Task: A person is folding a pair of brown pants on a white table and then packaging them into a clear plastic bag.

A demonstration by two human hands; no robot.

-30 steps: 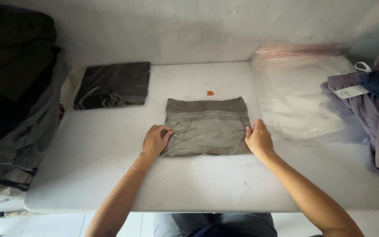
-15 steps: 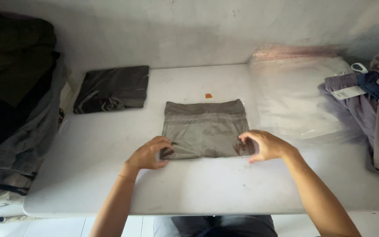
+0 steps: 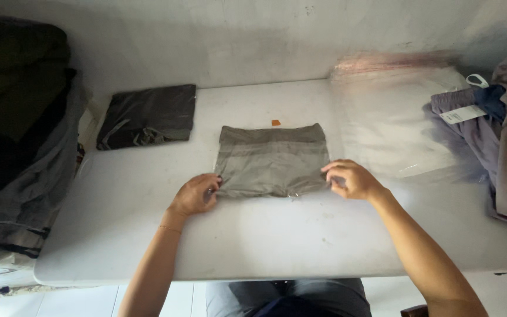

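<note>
Folded grey-olive garment point(image 3: 272, 159) lay mid-table, apparently inside clear bag, though film hard to see. Left hand point(image 3: 198, 195) pinched near left corner; right hand point(image 3: 348, 179) pinched near right corner, fingers curled. Bare white table point(image 3: 277, 240) gave open room toward near edge. Dark bagged garment point(image 3: 148, 115) well apart at far left; stack of clear bags point(image 3: 394, 126) just right. Clothes piles flanked both sides.
</note>
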